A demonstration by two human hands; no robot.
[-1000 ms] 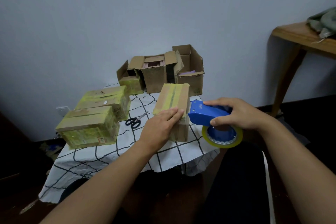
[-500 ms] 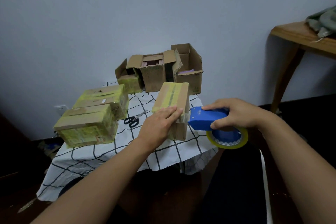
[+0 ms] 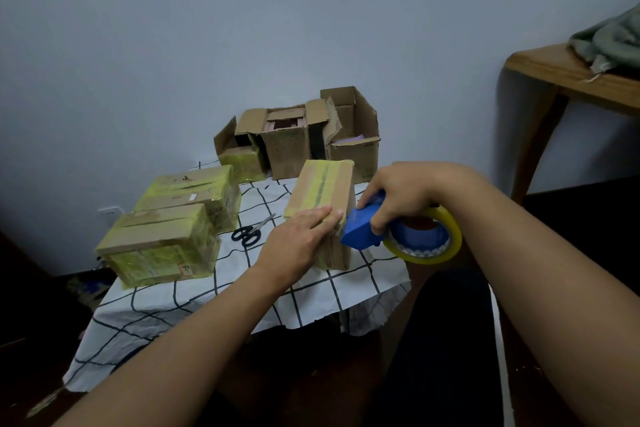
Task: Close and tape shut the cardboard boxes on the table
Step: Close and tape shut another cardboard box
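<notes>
Nearest, left hand [image 3: 300,238] lies flat, fingers straight, pressing the near end of the taped box [image 3: 323,204] top, at the near-right part of the table [image 3: 207,302]. Right hand [image 3: 398,196] curls around the blue tape dispenser [image 3: 367,229], its nose touching the box's near-right top corner, yellow roll [image 3: 429,239] hanging to the right. Box long axis runs away from the person, tape strip along it. Dispenser sits at the near end, so the cut or pull likely goes down the near face; right hand does it, left steadies. Farther left: two sealed boxes [image 3: 166,236], scissors [image 3: 251,230] between. At back, open boxes [image 3: 294,146], not yet closed.
</notes>
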